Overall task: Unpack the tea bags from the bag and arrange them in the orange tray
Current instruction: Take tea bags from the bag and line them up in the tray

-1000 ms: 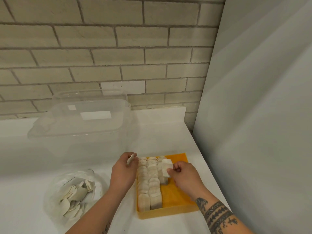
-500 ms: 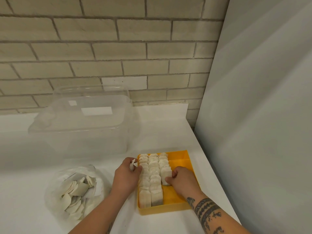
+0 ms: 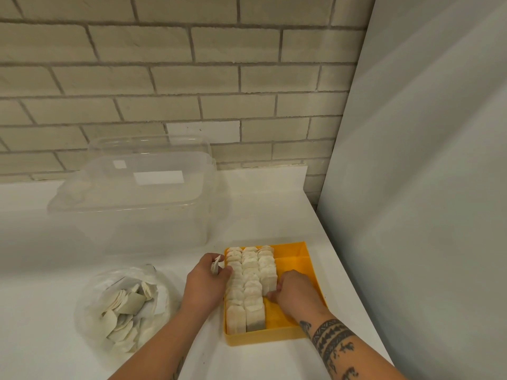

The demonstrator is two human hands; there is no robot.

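Observation:
The orange tray [image 3: 297,255] lies on the white counter at the lower middle. Three rows of upright tea bags [image 3: 250,272] fill its left part; the right part is bare. My right hand [image 3: 295,293] is inside the tray, its fingers pinching the nearest tea bag of the third row [image 3: 269,278]. My left hand [image 3: 204,283] rests at the tray's left wall and holds a few loose tea bags [image 3: 216,265] between thumb and fingers. A clear plastic bag [image 3: 90,303] with several loose tea bags lies to the left.
A large clear plastic box [image 3: 131,196] with its lid stands behind the bag against the brick wall. A tall grey panel [image 3: 428,187] borders the counter on the right, close to the tray.
My right hand has lowered a tea bag into the third row and now holds it there. My left hand stayed by the tray's left wall. The camera tilted slightly.

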